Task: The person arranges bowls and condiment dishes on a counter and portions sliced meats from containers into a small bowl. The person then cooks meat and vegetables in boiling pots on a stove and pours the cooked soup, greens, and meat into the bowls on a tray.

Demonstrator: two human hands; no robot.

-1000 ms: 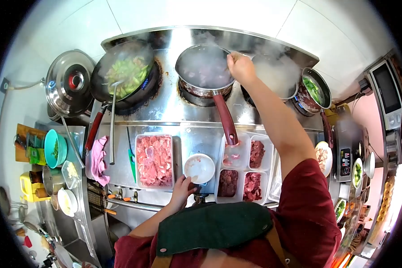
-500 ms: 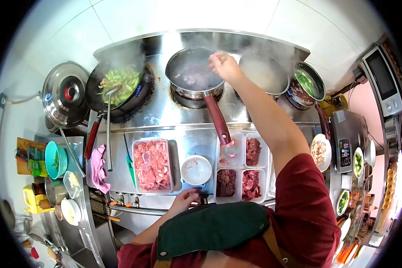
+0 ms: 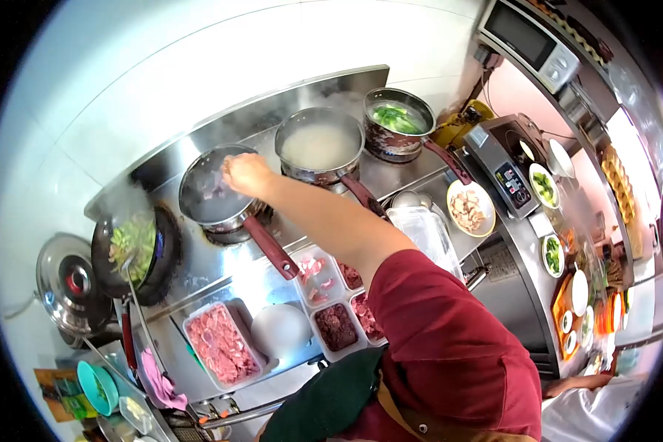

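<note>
My right hand is over the right side of a saucepan with a dark red handle, its fingers drawn together; whatever they may hold is hidden. Pale pinkish pieces show in the steaming liquid below it. My left hand is out of sight. Near the counter's front edge stand a tub of pink raw meat and a white bowl. Beside them, several small tubs hold dark red meat and a few pale pink slices, partly covered by my right arm.
A wok of green vegetables steams at the left, with a ladle in it. To the right are a pot of cloudy liquid and a pot of greens. A plate of cut meat sits near an induction cooker. Another person's sleeve shows at lower right.
My view has swung to the right and tilted, bringing more of the right-hand counter and another person into sight. My left hand has left the view. My right hand stays over the same saucepan.
</note>
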